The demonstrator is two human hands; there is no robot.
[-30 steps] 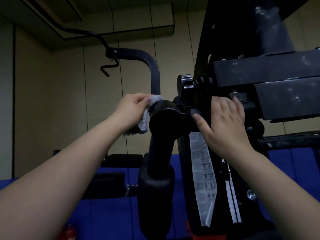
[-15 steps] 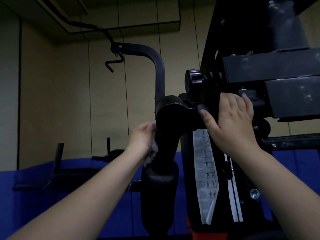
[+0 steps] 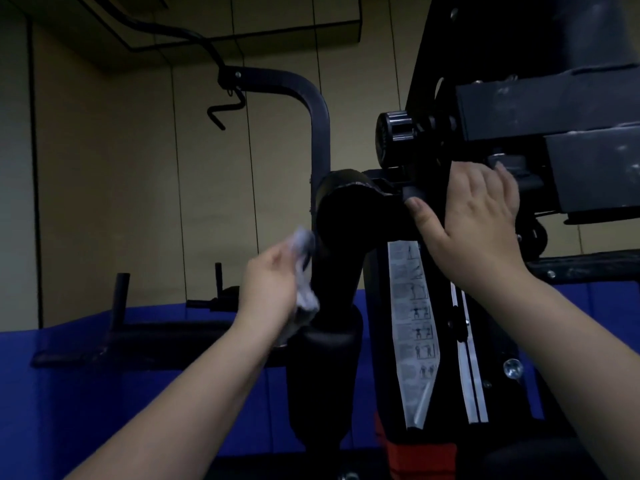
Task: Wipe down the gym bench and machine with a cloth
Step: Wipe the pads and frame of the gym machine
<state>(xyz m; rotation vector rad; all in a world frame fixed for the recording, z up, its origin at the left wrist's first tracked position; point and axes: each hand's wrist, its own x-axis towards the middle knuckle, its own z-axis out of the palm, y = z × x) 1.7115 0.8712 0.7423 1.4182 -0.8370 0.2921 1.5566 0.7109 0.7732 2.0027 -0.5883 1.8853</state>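
Open room left of padded arm (image 3: pixel 339 244); frame (image 3: pixel 433 306) blocks right.

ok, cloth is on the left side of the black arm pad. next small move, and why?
Probably slide the cloth further down the padded arm toward the lower roller pad. The left hand holds it against the arm's left side, the roller sits just below, and the right hand braces the frame.

Pale grey cloth (image 3: pixel 302 268), black machine (image 3: pixel 349 216), blue wall padding (image 3: pixel 138 403)

Soft cloth (image 3: pixel 304 271), matt padded machine (image 3: pixel 343 216)
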